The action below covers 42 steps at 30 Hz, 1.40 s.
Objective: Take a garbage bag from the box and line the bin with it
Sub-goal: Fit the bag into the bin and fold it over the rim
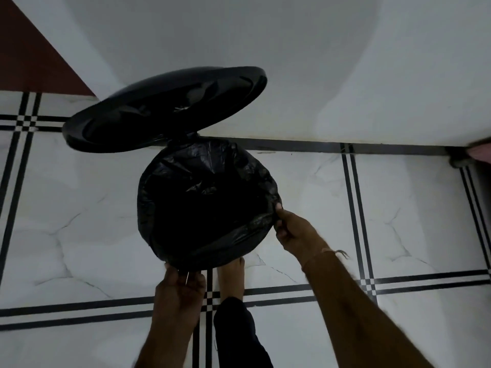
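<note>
We record left hand and right hand, each grip pinched on the garbage bag edge; bin lid raised.

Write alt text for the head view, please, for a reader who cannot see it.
The left hand grips the near edge and the right hand the right edge of a black garbage bag spread over a round opening. The bin lid stands open behind it.

Thread wristband, dark trouser leg
</note>
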Tool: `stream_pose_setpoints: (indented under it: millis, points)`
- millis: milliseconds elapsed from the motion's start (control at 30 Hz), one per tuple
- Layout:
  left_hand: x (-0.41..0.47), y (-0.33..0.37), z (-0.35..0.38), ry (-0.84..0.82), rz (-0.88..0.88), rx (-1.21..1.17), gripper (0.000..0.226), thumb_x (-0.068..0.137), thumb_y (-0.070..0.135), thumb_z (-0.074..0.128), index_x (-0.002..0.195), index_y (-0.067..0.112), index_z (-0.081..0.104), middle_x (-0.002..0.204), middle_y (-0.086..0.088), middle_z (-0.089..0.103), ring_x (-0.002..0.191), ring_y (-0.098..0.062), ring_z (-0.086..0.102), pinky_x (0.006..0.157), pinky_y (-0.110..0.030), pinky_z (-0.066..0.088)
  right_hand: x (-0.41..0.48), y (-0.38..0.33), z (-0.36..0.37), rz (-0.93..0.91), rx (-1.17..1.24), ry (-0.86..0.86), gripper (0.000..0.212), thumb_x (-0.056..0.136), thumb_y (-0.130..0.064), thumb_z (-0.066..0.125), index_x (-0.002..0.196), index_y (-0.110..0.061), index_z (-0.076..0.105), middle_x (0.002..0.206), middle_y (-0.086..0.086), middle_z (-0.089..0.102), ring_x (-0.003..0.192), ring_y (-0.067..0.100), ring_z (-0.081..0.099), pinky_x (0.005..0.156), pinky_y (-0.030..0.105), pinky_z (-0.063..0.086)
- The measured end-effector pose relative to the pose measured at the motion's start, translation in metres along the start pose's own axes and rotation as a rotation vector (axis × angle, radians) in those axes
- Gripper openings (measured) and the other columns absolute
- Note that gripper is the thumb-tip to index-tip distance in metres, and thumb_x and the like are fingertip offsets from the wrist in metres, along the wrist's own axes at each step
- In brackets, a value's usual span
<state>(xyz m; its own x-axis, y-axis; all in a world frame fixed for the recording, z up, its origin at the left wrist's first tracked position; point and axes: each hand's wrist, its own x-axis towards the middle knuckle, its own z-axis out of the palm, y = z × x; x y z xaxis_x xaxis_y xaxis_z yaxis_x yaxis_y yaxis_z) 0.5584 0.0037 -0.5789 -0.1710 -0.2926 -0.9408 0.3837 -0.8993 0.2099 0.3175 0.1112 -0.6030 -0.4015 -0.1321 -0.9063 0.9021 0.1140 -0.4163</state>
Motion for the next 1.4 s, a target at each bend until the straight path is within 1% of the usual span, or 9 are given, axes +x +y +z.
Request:
stream_pose_setpoints:
  millis: [133,233,300,500,633,767,967,1100,1400]
  points:
    - [-0.005,0.000,-0.003,-0.040,-0.040,0.048,0.014,0.099,0.016,0.056,0.093,0.014,0.069,0.082,-0.001,0.074,0.068,-0.012,0.069,0.054,-0.024,0.058,0.004,0.003,0.003,-0.081,0.029,-0.072,0.018,0.100,0.008,0.053,0.093,-0.001,0.066,0.088,0.015,0.073,0.073,0.020,0.076,0.072,0.029,0.066]
    - [-0.002,0.003,-0.004,-0.060,-0.040,0.050,0.017,0.102,0.008,0.053,0.098,0.014,0.068,0.088,-0.001,0.074,0.064,-0.010,0.073,0.055,-0.023,0.059,-0.013,0.010,0.008,-0.206,-0.098,-0.162,0.028,0.108,-0.017,0.050,0.110,-0.003,0.073,0.107,0.012,0.079,0.099,0.023,0.075,0.090,0.031,0.062]
    - [0.001,0.006,-0.002,-0.051,-0.041,0.060,0.023,0.104,0.003,0.049,0.100,0.015,0.068,0.090,-0.001,0.075,0.066,-0.009,0.075,0.057,-0.021,0.059,-0.025,0.011,0.011,-0.279,-0.175,-0.179,0.040,0.107,-0.038,0.050,0.111,-0.008,0.076,0.110,0.008,0.080,0.103,0.018,0.076,0.092,0.029,0.061]
    - [-0.012,0.020,0.011,-0.030,0.064,0.050,0.057,0.108,0.025,0.040,0.062,0.023,0.074,0.089,0.000,0.078,0.093,-0.019,0.070,0.085,-0.037,0.054,-0.028,0.005,0.009,-0.189,-0.067,-0.233,0.028,0.105,-0.022,0.054,0.105,-0.002,0.073,0.101,0.008,0.081,0.094,0.019,0.078,0.078,0.029,0.064]
    - [0.000,0.030,0.020,-0.046,0.100,0.166,0.038,0.111,0.028,0.034,0.109,0.016,0.070,0.101,-0.006,0.081,0.091,-0.020,0.078,0.077,-0.035,0.065,-0.021,0.004,0.011,-0.077,0.005,-0.309,0.032,0.108,-0.022,0.047,0.118,-0.002,0.070,0.117,0.014,0.077,0.106,0.028,0.073,0.086,0.036,0.064]
    - [0.008,0.033,0.017,-0.035,0.125,0.252,0.032,0.109,0.016,0.039,0.120,0.013,0.069,0.112,-0.009,0.078,0.101,-0.022,0.076,0.088,-0.036,0.062,-0.018,0.004,0.009,-0.040,0.006,-0.314,0.030,0.107,-0.018,0.046,0.119,-0.002,0.068,0.110,0.012,0.077,0.097,0.024,0.076,0.079,0.033,0.064]
    - [-0.001,0.042,0.021,0.168,0.332,0.445,0.019,0.104,0.010,0.051,0.107,0.016,0.069,0.111,-0.005,0.074,0.115,-0.026,0.068,0.088,-0.034,0.055,-0.029,-0.008,0.015,-0.263,-0.251,-0.090,0.022,0.105,-0.008,0.052,0.116,-0.005,0.070,0.108,0.009,0.075,0.108,0.028,0.069,0.080,0.030,0.057]
    - [-0.006,0.059,0.039,0.130,0.245,0.437,0.051,0.107,0.053,0.038,0.132,0.016,0.063,0.123,-0.004,0.071,0.120,-0.025,0.064,0.104,-0.043,0.050,-0.034,-0.010,0.046,-0.300,-0.306,0.012,0.044,0.106,-0.048,0.046,0.110,-0.014,0.073,0.109,0.004,0.075,0.101,0.021,0.069,0.081,0.034,0.055]
    - [0.009,0.068,0.052,0.123,0.098,0.388,0.042,0.111,0.032,0.038,0.142,0.010,0.056,0.138,-0.019,0.064,0.123,-0.036,0.063,0.109,-0.056,0.047,-0.006,0.000,0.088,-0.371,-0.470,0.385,0.057,0.110,-0.036,0.027,0.127,0.005,0.063,0.131,0.026,0.065,0.120,0.045,0.060,0.108,0.051,0.047]
